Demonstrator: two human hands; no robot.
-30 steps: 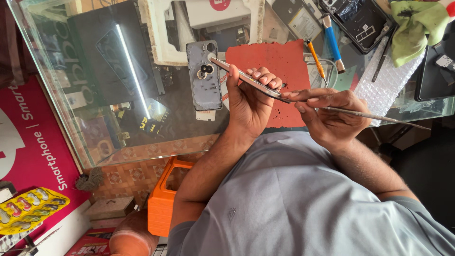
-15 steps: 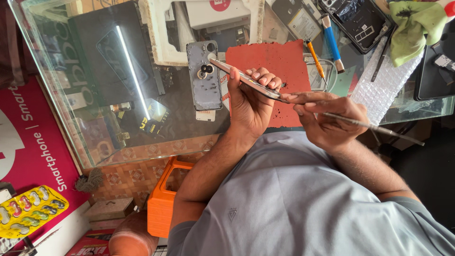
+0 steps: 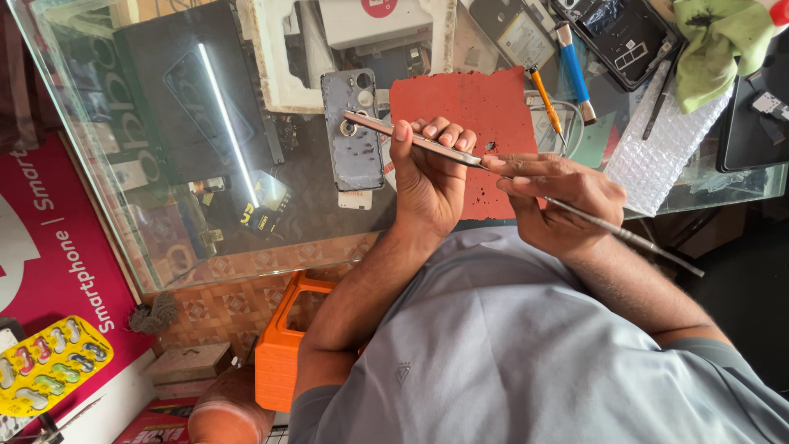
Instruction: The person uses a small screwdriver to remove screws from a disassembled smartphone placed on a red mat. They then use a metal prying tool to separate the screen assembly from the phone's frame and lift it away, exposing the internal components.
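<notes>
Left hand (image 3: 427,177) at frame centre, fingers clamped on a slim phone (image 3: 411,138) held edge-on above the glass counter (image 3: 246,238). Right hand (image 3: 559,201) just right of it, fingers pinched together on a thin metal tool (image 3: 625,234), tip touching the phone's edge over the red mat (image 3: 468,107).

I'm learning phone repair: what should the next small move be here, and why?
Probably ease the tip of the thin metal tool a little further along the edge of the phone. The left hand grips the phone edge-on above the glass counter, and the right hand holds the tool with its tip right at that edge.
</notes>
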